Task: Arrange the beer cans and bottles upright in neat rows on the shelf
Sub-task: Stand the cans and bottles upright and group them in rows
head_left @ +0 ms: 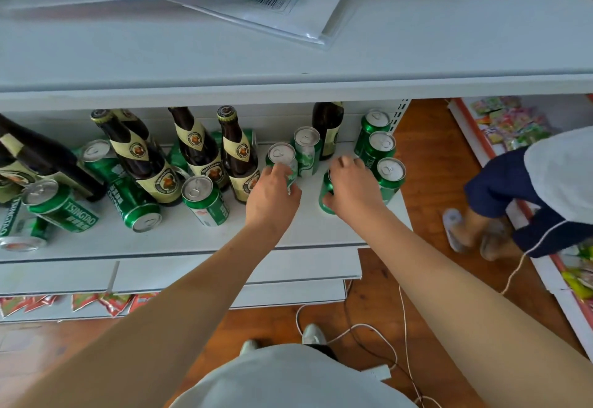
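Both hands grip green beer cans on the white shelf (179, 240)

Near the centre of the frame the left hand (271, 194) is wrapped around an upright green can (282, 158), just in front of another upright can (307, 147) and a dark bottle (327, 125); the right hand (353, 187) closes over a second green can (326, 194), just beside a column of three upright cans (383, 157) at the shelf's right end. Left of centre, brown bottles with cream labels (192, 147) stand upright, one upright can (205, 199) in front of them. Toward the left edge, several cans (61, 208) and a large dark bottle (48, 157) lie toppled on their sides. White packets (276, 19) rest on the upper shelf at the top of the frame
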